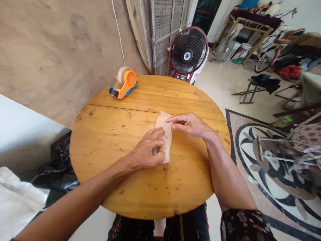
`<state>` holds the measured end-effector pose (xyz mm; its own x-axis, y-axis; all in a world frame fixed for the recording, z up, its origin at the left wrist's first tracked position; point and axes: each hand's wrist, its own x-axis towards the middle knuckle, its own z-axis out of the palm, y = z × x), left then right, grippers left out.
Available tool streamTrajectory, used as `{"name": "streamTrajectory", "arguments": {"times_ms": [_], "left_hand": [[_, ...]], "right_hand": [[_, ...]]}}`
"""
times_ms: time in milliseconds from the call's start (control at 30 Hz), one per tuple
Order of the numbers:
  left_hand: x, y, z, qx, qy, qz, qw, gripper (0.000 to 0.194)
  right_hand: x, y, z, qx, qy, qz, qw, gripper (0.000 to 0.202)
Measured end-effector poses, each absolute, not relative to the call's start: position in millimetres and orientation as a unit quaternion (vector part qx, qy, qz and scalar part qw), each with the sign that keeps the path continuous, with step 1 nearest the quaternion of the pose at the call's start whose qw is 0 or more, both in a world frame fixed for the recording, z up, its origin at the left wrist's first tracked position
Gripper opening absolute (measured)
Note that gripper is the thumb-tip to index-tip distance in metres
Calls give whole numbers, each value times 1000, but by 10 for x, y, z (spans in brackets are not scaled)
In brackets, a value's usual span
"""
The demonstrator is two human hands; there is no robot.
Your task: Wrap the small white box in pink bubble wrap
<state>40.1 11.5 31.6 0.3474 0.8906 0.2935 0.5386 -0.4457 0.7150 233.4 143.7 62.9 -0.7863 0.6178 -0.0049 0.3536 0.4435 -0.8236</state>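
The 2 hands meet at the wrap (167, 134) mid-table (112, 140): left hand (149, 149) curled on its left side, right hand (188, 124) loosely bent at its far right edge, grips unclear.

Soft, fairly bright light falls across your wooden counter (107, 134), with a pale sheen near its far edge and faint shadows beneath your hands. Wide-angle distortion stretches the borders, and the clutter at right looks smeared.
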Motion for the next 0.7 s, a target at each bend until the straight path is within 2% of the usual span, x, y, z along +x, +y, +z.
{"name": "streamTrajectory", "arguments": {"times_ms": [233, 400, 500, 600, 700], "left_hand": [[430, 104, 420, 773, 468, 335, 268, 12], [421, 104, 398, 775, 470, 335, 256, 11], [412, 102, 352, 776, 467, 340, 252, 10], [403, 103, 325, 776, 466, 345, 249, 9], [401, 112, 350, 782, 457, 342, 252, 10]], "right_hand": [[2273, 1404, 619, -293, -891, 328, 110, 29], [2256, 1364, 618, -297, -899, 299, 116, 24], [2243, 1363, 608, -300, -889, 301, 170, 20], [2239, 1358, 663, -299, -856, 317, 278, 21], [2265, 1236, 849, -241, -812, 418, 327, 24]]}}
